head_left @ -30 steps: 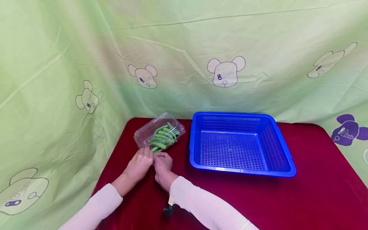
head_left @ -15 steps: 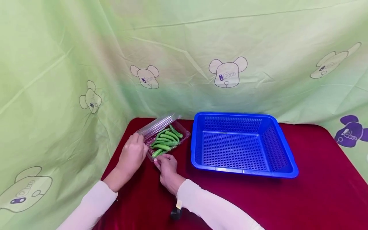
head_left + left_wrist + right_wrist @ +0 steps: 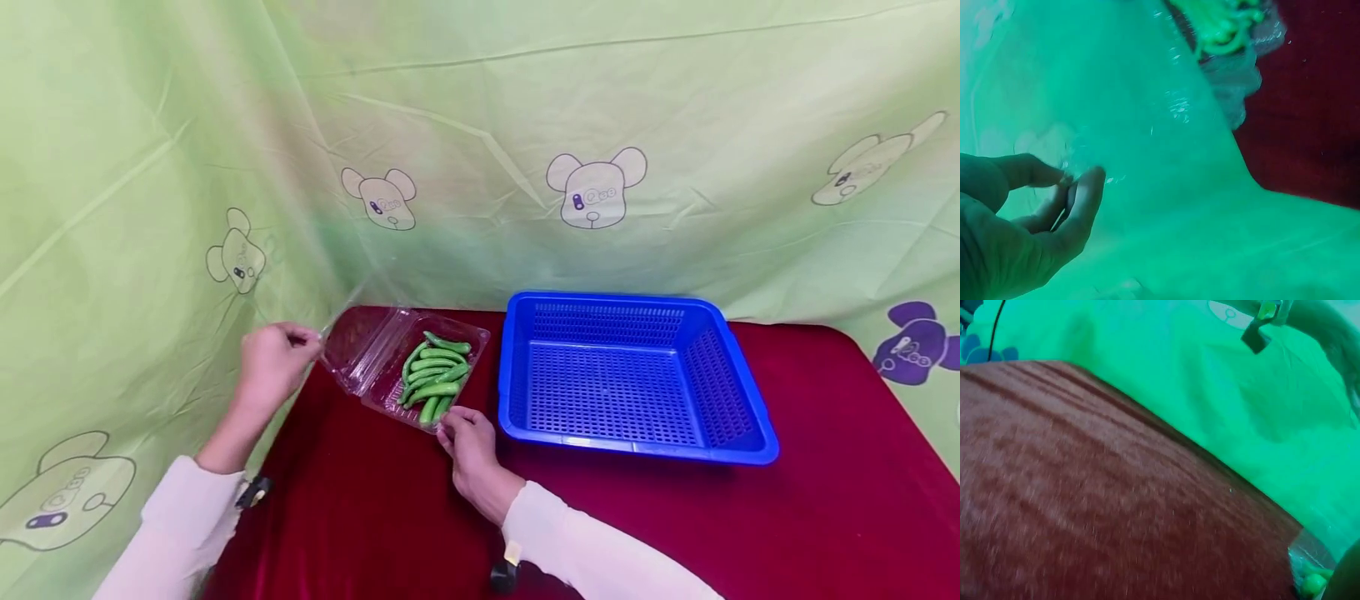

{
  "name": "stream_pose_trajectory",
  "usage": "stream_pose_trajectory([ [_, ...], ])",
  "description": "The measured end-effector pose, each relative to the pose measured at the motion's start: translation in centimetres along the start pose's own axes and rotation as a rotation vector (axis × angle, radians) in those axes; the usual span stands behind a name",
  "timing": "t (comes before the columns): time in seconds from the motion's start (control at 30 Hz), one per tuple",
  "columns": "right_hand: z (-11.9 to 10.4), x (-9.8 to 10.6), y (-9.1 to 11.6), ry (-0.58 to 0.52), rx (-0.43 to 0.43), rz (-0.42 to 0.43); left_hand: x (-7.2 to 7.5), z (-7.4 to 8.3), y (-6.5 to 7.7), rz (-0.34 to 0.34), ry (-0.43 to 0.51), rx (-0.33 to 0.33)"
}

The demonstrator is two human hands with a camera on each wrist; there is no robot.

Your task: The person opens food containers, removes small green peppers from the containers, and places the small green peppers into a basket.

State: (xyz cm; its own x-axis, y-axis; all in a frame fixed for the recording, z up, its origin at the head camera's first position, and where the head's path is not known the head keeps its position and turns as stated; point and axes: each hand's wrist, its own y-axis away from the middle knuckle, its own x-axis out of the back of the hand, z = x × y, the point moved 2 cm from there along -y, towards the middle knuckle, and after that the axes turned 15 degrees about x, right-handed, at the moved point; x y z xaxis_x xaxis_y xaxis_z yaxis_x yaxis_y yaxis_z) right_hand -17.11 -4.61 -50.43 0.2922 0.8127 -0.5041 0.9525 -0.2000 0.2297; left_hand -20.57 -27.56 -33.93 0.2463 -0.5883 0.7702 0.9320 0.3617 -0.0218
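Observation:
A clear plastic clamshell box [image 3: 390, 401] lies on the red cloth with its lid [image 3: 358, 337] swung out to the left. Several green chili peppers [image 3: 437, 367] fill its tray. My left hand [image 3: 275, 364] pinches the lid's outer edge between thumb and fingers; the left wrist view shows the same pinch of that hand [image 3: 1041, 219]. At the tray's near right corner, my right hand [image 3: 472, 450] pinches the rim. Only a sliver of the box and a pepper [image 3: 1314, 585] shows in the right wrist view, and the right fingertips are hidden there.
Just right of the box stands a blue perforated plastic basket [image 3: 637, 446] with nothing in it. Green printed cloth [image 3: 480, 150] hangs behind and to the left of the red-covered table [image 3: 817, 400].
The box has opened: the left hand has drawn the lid up and over to the left. Keeping hold of the near corner, the right hand has shifted right as the box turned.

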Motion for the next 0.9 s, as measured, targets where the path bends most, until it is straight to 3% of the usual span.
stream_pose_trajectory([
  [0.23, -0.2, 1.4, 0.1, -0.015, 0.017, -0.063, 1.4, -4.1, -1.1, -0.267, 0.298, 0.255],
  [0.37, -0.2, 2.0, 0.3, -0.041, 0.027, -0.048, 1.4, -6.9, -0.9, -0.317, 0.396, 0.371],
  [0.5, -0.2, 2.7, 0.4, -0.058, 0.034, -0.024, 0.8, -9.6, -0.3, -0.307, 0.454, 0.479],
  [0.63, -0.3, 3.2, 0.6, -0.066, 0.037, -0.003, -0.8, -11.7, 0.6, -0.253, 0.533, 0.554],
  [0.8, -0.7, 4.1, 0.9, -0.094, 0.024, 0.007, -3.1, -13.7, 1.8, -0.184, 0.725, 0.633],
  [0.9, -0.9, 4.6, 1.0, -0.102, 0.008, -0.003, -4.1, -14.8, 2.4, -0.181, 0.798, 0.666],
])
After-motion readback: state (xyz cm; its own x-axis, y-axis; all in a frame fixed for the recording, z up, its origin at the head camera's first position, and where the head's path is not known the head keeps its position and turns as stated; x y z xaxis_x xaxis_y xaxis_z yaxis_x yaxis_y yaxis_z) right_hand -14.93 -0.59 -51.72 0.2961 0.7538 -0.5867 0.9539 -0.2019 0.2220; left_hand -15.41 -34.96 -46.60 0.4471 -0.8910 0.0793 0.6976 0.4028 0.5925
